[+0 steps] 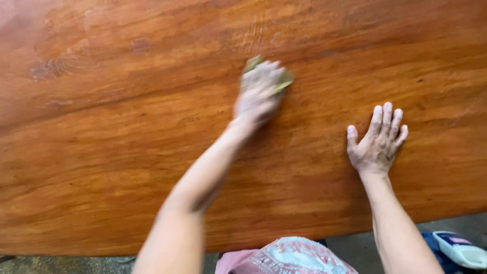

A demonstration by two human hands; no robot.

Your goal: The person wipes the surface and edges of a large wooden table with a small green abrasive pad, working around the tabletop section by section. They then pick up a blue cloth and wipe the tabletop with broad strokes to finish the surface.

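**Big reddish wood slab, both hands down on it**

A small yellow-green pad (280,81) is pressed flat against the desk (101,152) under the left hand (258,94), up near the middle of the slab. That hand is blurred; its fingers look laid together over the pad. The right hand (378,144) is planted palm-down well apart to the side, fingers (388,114) slightly spread, nothing held. A white and blue object (459,248) is seen below the desk's edge.

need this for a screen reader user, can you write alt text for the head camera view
A person's left hand presses a small yellow-green pad onto a broad reddish-brown wooden slab, blurred by motion, while the right hand lies flat on the wood with fingers spread. A white and blue object shows at the lower right.
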